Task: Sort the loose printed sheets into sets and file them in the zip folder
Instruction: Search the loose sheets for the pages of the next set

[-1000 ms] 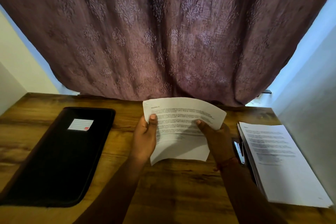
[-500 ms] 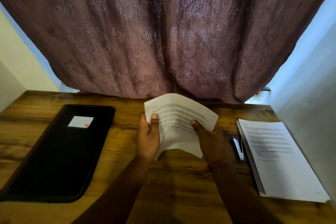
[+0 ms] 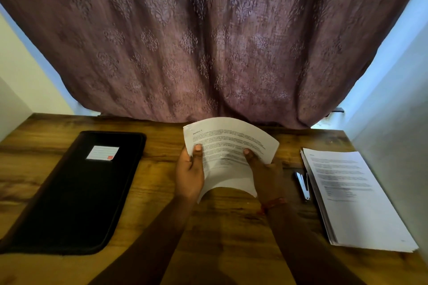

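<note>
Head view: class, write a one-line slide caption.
Both hands, left and right, hold printed sheets between zip folder and paper stack.

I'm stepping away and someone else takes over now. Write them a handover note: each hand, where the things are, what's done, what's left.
Left hand: grips the left edge of the held sheets, thumb on top.
Right hand: grips their right side the same way; the paper bows upward above the desk.
Zip folder: flat on the left of the desk, closed as far as can be seen.
Paper stack: on the right, with a stapler lying beside its left edge.
Done: nothing visibly filed yet.
Left: sort the held sheets and the stack into sets, then file them in the folder.
</note>
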Demonstrator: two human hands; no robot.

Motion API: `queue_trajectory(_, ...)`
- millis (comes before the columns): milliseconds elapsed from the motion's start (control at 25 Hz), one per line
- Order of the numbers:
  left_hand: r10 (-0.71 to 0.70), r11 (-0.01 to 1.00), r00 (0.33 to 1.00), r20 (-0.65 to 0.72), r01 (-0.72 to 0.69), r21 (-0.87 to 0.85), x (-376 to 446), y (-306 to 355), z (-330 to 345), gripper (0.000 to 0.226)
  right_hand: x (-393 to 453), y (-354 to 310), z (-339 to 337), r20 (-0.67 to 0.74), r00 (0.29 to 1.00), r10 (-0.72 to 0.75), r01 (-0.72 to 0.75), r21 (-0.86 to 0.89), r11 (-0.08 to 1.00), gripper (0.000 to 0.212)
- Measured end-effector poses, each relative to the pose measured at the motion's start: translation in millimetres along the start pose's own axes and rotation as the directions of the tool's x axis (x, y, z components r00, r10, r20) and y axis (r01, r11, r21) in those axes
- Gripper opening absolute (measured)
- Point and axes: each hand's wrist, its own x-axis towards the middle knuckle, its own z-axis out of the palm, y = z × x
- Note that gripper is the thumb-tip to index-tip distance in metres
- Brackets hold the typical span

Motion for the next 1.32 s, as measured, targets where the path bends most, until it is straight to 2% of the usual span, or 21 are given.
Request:
queue_trajectory(280,-0.005,1.000,1.000,-0.027,0.004,-0.012,-4.4,1.3,1.4,0.028,1.1,-0.8,0.2,0.020,0.999,-0.026,0.026,-0.012,1.000,0.017)
queue_trajectory(480,-0.023,1.000,0.999,-0.033,0.023,-0.010,-4.9,-0.1,0.9,0.036,-2.2,0.1,-5.1,0.046,0.999,-0.008,0.008,0.003,1.000,0.022)
queue_trajectory(720,-0.045,0.999,0.999,-0.027,0.045,0.014,-5.6,0.4,-3.9,0.031,-1.1,-1.0,-9.0,0.072,0.997,0.004,-0.005,0.006,1.000,0.015)
queue_trajectory(880,0.063,0.997,0.995,0.073,-0.066,0.044,4.5,15.4,-17.8,0.015,8.3,-12.2,-22.3,0.155,0.985,-0.078,0.087,-0.052,0.995,0.018)
queue_trajectory(960,0.170,0.982,0.979,0.115,-0.179,0.065,11.0,30.9,-24.5,0.020,18.7,-26.1,-30.0,0.167,0.973,-0.161,0.182,-0.116,0.976,0.014)
queue_trajectory(1040,0.308,0.931,0.935,0.176,-0.334,0.146,19.0,47.2,-30.2,0.031,28.3,-44.2,-36.0,0.204,0.927,-0.315,0.360,-0.242,0.901,0.015)
queue_trajectory(1080,0.385,0.877,0.897,0.216,-0.429,0.218,23.6,54.2,-32.3,0.034,32.7,-53.2,-37.9,0.246,0.880,-0.407,0.468,-0.298,0.832,0.016)
queue_trajectory(1160,0.536,0.690,0.777,0.331,-0.629,0.359,33.3,62.8,-34.1,0.032,40.6,-68.5,-39.5,0.368,0.758,-0.538,0.650,-0.369,0.664,0.016)
queue_trajectory(1240,0.611,0.513,0.660,0.438,-0.751,0.416,39.8,65.9,-34.7,0.026,48.1,-76.9,-38.4,0.518,0.642,-0.566,0.766,-0.405,0.499,0.017)
queue_trajectory(1320,0.635,0.458,0.621,0.460,-0.782,0.423,42.0,65.2,-35.7,0.024,53.5,-78.4,-36.9,0.597,0.588,-0.546,0.809,-0.425,0.406,0.020)
